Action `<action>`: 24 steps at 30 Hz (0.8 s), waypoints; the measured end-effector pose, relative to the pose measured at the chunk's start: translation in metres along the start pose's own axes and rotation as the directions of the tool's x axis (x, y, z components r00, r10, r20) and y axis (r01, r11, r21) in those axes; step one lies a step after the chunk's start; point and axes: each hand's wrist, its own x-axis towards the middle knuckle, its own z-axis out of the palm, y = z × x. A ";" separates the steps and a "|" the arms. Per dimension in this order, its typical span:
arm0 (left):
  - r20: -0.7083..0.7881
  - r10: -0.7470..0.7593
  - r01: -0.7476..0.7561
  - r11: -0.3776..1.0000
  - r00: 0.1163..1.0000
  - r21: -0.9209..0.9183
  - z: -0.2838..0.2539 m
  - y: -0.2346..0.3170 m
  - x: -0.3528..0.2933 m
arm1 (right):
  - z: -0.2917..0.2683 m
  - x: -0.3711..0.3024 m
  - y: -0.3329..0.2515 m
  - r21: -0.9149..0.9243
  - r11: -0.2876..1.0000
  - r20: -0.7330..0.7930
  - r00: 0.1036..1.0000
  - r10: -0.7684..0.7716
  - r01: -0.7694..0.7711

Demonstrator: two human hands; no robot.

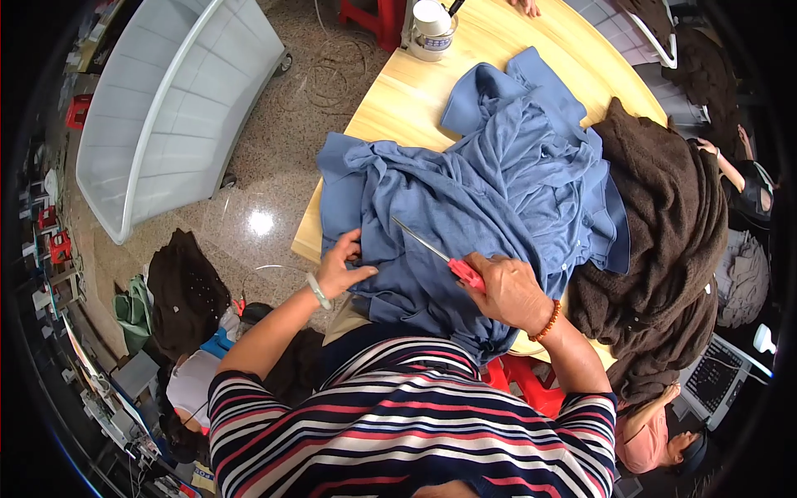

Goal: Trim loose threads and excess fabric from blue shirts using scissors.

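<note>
A blue collared shirt (448, 187) lies rumpled across the wooden table, part of it hanging over the near edge against my body. My right hand (516, 292) is closed round the red handle of slim scissors (425, 242). Their thin metal blades look together and point up and left over the cloth. At the shirt's left edge is my left hand (339, 267), thumb and fingers apart, with nothing visible between them. The fingertips are at the fabric; whether they press on it I cannot tell.
A dark brown pile of garments (652, 216) covers the table's right side. A white tub (432, 29) stands at the far left corner of the wooden table (390, 108). Left of it is a large grey wheeled bin (187, 100). Other people sit at right and lower left; a red stool (531, 386) is below.
</note>
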 end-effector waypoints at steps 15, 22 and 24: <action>-0.204 -0.253 0.203 0.950 0.946 -0.236 -0.011 0.028 0.028 | 0.004 -0.005 -0.029 -0.124 0.991 0.106 0.994 -0.037 0.051; -0.082 -0.141 0.079 0.853 0.987 -0.515 -0.022 0.051 0.035 | 0.012 0.011 -0.033 -0.168 0.984 0.094 0.995 -0.046 0.061; -0.069 -0.134 0.083 0.865 0.989 -0.494 -0.021 0.056 0.037 | 0.017 0.007 -0.033 -0.159 0.983 0.084 0.993 -0.080 0.092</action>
